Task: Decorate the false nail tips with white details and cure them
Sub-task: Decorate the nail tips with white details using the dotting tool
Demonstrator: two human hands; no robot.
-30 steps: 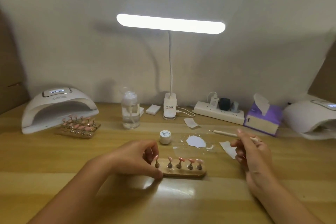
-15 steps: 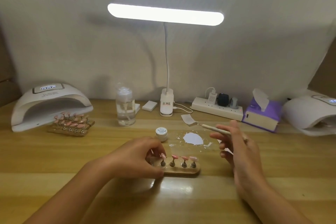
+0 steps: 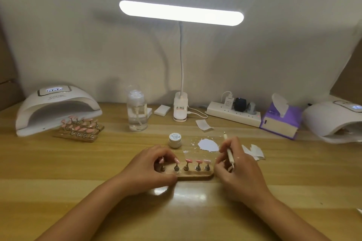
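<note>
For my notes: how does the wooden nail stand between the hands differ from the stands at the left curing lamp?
The near stand is one row of five tips; the lamp stands are several rows packed together. The left hand grips the near stand, the right hand holding a thin tool; the lamp stands lie untouched. Both have wooden bases and pink tips.

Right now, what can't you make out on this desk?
Head view only:
- Pen, lower end: partly hidden among fingers of the right hand.
- Leftmost nail tip: partly covered by the left hand.
- White details on the nail tips: too small to tell.
- Right curing lamp: cut off by the frame edge.
- Jar print: too small.
</note>
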